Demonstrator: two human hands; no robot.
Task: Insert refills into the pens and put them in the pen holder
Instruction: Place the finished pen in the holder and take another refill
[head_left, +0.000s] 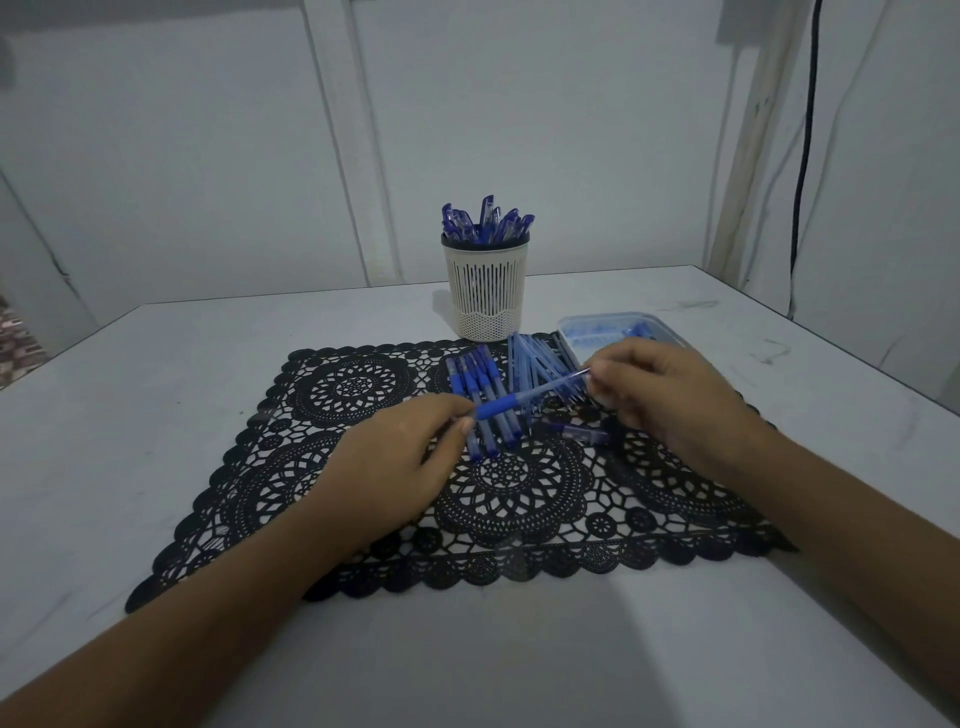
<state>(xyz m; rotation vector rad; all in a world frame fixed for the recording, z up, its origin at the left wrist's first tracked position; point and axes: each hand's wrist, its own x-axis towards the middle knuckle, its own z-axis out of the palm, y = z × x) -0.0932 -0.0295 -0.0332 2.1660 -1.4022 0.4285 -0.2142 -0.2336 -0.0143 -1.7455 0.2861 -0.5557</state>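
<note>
A blue pen barrel (524, 397) is held slanted above the black lace mat (363, 493). My left hand (395, 467) pinches its blue grip end, and my right hand (660, 395) pinches the upper end, where a thin refill tip shows. Under it lie a row of blue pen barrels (480, 395) and a heap of clear refills (535, 361). One capped pen (576, 431) lies beside my right hand. The white slotted pen holder (485, 286) stands behind the mat, with several blue pens (485, 221) in it.
A clear plastic tray (618, 330) with blue parts sits at the mat's far right corner, partly hidden by my right hand. The white table (156, 415) ends at a wall behind the holder. A black cable (802, 156) hangs at the right.
</note>
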